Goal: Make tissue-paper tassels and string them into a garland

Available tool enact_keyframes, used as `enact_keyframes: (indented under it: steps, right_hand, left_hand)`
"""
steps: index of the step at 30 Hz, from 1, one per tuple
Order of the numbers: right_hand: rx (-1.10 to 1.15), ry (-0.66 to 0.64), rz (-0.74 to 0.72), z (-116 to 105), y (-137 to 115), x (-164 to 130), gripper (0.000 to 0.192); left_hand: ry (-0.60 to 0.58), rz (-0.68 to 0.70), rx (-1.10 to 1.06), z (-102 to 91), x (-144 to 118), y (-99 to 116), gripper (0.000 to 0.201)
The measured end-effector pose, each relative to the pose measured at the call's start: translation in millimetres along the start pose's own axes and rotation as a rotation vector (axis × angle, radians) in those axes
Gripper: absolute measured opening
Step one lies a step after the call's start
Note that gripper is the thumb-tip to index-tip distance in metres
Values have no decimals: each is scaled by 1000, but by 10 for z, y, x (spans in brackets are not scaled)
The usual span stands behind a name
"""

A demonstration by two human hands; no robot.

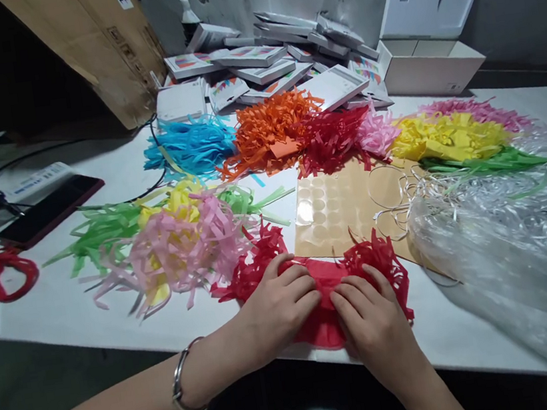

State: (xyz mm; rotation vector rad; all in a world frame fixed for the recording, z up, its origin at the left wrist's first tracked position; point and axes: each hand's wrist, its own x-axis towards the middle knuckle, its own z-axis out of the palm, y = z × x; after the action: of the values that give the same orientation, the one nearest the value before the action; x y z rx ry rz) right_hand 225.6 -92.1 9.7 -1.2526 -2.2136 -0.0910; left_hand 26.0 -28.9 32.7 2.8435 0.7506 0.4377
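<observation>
A red tissue paper piece with fringed ends (327,329) lies at the table's front edge, directly before me. My left hand (277,305), a silver bangle on its wrist, has its fingers curled down on the paper's left part. From the right, my right hand (374,323) presses bent fingers onto the same paper. Both hands are closed on its flat middle band, and red fringe sticks out beyond each one. My thumbs are mostly hidden. Just behind the paper is a sheet of clear round stickers (317,209) on brown card (357,224).
Pink, yellow and green fringe (182,237) lies left; blue (190,145), orange (273,127) and red (330,137) bundles sit behind. Clear plastic (494,270) covers the right side. A phone (50,211), flat boxes (260,65) and an open white box (429,67) surround the work area.
</observation>
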Motion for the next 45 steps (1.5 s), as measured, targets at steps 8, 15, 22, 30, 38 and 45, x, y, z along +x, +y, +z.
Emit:
enact_keyframes:
  steps: [8,15,22,30,38,45]
  right_hand:
    - [54,-18,164,15,25,-174,19]
    - [-123,4,406,24,-47,-74,22]
    - [-151,84,236,102,-106,-37,13]
    - [24,97,220,106,-56,-45,16]
    - [-42,11,92,116,-94,-68,26]
    - [-117,-55,194,25,27,-209,20]
  left_hand:
    - [-45,-138,-38,42,-150,-65,22]
    - [-114,-328,134,91,113,-42,29]
    - [-186,-342,180,128,219,-45,24]
    - [57,-118,31,58,54,-36,15]
    - [141,-26,3,125,-19,-49,19]
    - [66,-99,41,137,-75,-53,17]
